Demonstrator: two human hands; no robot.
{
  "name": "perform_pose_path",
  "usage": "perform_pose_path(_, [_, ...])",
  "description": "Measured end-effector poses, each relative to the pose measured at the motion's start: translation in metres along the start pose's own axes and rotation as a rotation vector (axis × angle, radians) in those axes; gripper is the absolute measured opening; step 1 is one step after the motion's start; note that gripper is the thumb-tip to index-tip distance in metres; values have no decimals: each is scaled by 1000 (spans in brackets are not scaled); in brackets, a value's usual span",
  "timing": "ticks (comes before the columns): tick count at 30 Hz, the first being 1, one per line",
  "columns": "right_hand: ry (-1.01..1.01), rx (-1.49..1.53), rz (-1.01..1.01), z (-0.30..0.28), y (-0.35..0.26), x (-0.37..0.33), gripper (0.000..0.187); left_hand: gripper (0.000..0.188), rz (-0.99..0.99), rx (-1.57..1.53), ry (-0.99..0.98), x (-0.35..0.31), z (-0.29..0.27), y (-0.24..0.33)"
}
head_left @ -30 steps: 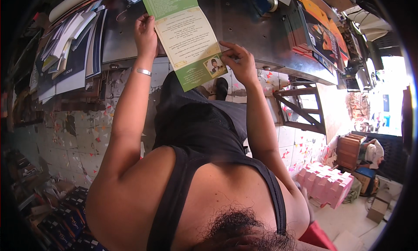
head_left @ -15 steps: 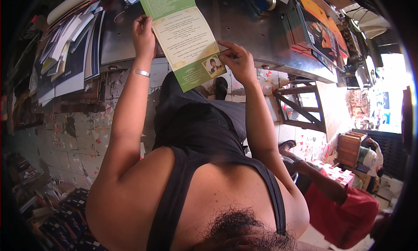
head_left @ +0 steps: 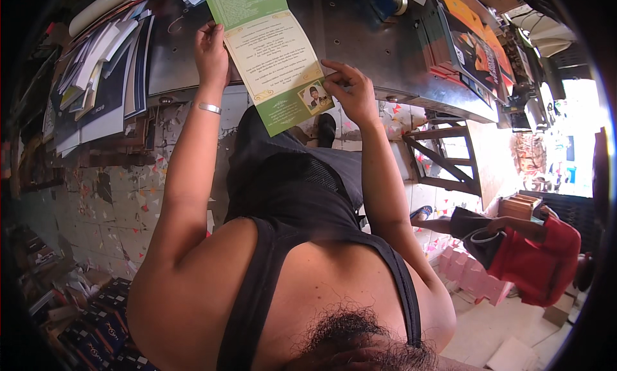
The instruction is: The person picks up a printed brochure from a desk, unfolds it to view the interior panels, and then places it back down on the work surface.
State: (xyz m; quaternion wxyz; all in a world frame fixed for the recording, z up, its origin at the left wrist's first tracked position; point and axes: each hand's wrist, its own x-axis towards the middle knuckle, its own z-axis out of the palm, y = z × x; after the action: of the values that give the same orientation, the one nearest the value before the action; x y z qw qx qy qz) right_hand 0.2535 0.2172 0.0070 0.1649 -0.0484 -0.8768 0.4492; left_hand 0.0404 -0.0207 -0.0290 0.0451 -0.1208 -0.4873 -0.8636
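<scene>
A long green-and-cream folded card, printed with text and a small portrait photo, is unfolded above the near edge of the dark metal table. My left hand pinches the card's left edge, at the crease between its upper green panel and the cream panel. With thumb and bent fingers, my right hand grips the opposite edge lower down, beside the photo. The card's top end runs out of the picture.
Piled papers and folders lie at the left of the table. A tape roll and stacked orange-and-black booklets are on the right. Beyond a wooden frame, a person in red stands near pink stacked boxes.
The person in red has moved farther up and right, uncovering more of the pink boxes. My hands and the card have stayed nearly still.
</scene>
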Motion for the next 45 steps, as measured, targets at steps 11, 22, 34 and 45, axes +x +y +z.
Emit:
perform_pose_path(11, [0, 9, -4, -1, 0, 1, 48, 22, -25, -49, 17, 0, 3, -1])
perform_pose_path(22, [-18, 25, 26, -2, 4, 2, 48, 21, -1, -10, -8, 0, 0, -1])
perform_pose_path(34, [-26, 120, 58, -2, 8, 3, 44, 19, 0, -4, -4, 1, 1, -2])
perform_pose_path(45, [-64, 89, 51, -4, 5, 3, 45, 19, -7, 3, -12, 2, -1, -4])
